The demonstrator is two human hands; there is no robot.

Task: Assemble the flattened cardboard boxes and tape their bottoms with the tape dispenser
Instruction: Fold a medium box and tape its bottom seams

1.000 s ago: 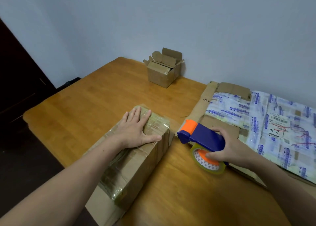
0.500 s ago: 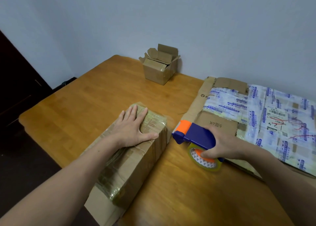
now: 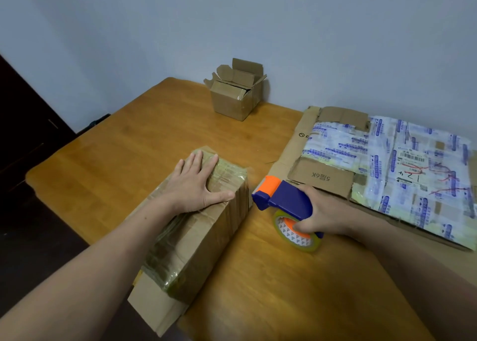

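My left hand (image 3: 196, 186) lies flat on the stack of flat boxes (image 3: 206, 242), and my right hand (image 3: 322, 211) grips the tape dispenser (image 3: 284, 198) just beside it.

The left fingers are spread, palm pressing the stack's far end; the stack lies on the counter (image 3: 129, 147) with its near end past the edge. The right fingers curl round the blue handle and partly cover the tape roll (image 3: 296, 233). The orange nose points at the stack's far corner, but I cannot tell whether they touch. Behind the right hand lies a big flattened carton (image 3: 387, 165) with printed tape, cut off at the frame's right edge. A small box (image 3: 237, 93) stands by the wall, flaps up, its inside hidden from me.
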